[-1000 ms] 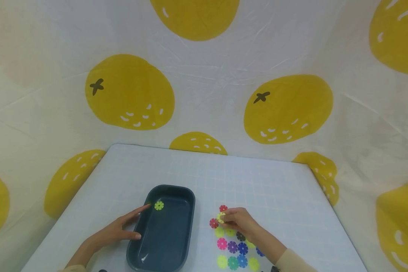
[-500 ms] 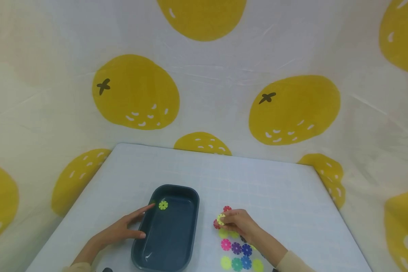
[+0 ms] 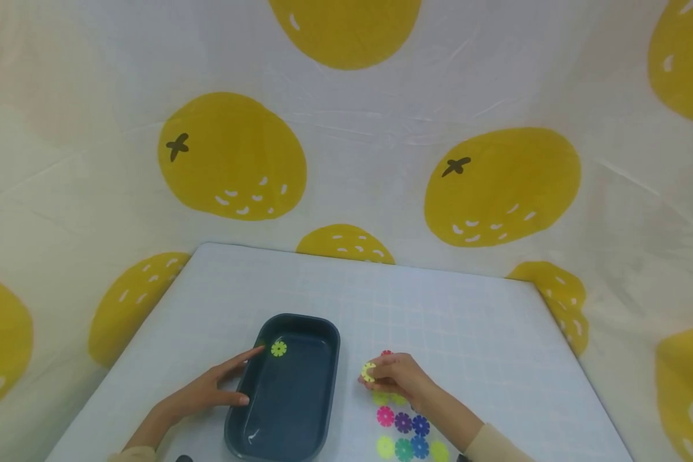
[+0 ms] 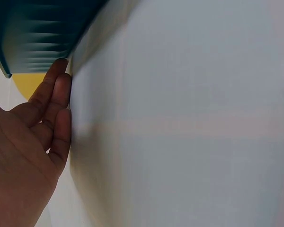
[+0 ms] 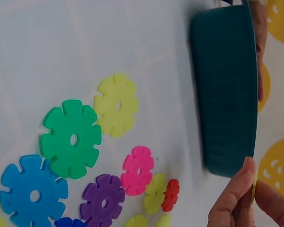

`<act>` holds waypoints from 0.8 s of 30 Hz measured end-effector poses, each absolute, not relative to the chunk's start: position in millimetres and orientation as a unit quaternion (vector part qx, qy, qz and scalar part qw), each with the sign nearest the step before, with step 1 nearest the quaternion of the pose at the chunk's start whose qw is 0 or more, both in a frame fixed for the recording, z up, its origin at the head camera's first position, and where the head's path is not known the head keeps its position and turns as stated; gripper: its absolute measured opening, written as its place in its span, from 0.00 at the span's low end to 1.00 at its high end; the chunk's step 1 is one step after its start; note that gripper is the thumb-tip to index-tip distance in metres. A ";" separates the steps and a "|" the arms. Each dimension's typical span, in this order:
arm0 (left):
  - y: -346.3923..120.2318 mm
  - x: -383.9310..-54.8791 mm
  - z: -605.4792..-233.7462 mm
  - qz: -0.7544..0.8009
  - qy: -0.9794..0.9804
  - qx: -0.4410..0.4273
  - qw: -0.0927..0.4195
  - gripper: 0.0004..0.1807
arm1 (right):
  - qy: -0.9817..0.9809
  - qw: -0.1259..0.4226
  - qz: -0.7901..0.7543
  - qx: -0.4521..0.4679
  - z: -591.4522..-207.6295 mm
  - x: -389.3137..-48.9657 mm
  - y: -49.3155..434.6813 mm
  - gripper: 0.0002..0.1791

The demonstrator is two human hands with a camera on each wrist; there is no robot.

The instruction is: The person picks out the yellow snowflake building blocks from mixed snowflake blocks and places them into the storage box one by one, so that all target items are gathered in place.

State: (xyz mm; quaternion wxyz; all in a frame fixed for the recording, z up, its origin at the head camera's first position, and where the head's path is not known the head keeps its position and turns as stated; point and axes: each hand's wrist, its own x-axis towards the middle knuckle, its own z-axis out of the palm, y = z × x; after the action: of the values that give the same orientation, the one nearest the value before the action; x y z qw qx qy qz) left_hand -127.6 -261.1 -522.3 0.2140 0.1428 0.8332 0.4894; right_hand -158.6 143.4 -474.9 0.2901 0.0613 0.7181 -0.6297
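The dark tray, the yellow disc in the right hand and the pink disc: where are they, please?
Dark tray [image 3: 291, 401], head view: bare inner floor.
Yellow disc [image 3: 366, 372], head view: its visible face.
Pink disc [image 5: 131, 171], right wrist view: face, left of its centre hole.

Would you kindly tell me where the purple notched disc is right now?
In the head view, the purple notched disc lies right of the tray, between the pink disc and a dark blue disc.

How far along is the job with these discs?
Apparently early on. Done: one yellow disc lies in the tray. In hand: the right hand pinches a second yellow disc. Probably remaining: the pink disc, purple disc and others on the table.
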 end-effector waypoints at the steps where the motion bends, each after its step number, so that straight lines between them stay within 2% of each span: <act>1: -260.9 -127.7 -522.4 0.489 0.834 0.143 0.214 0.46 | 0.718 0.290 -0.630 0.060 -474.7 -158.5 142.7 0.16; 24: -259.2 -125.4 -520.0 0.492 0.831 0.145 0.215 0.45 | 0.727 0.279 -0.625 0.057 -471.0 -153.4 127.8 0.15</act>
State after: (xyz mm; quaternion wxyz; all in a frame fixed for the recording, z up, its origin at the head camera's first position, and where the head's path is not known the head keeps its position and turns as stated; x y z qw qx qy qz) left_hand -125.4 -259.2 -520.0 0.2147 0.1445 0.8313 0.4918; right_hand -153.4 127.8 -471.0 0.2788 0.0567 0.7272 -0.6247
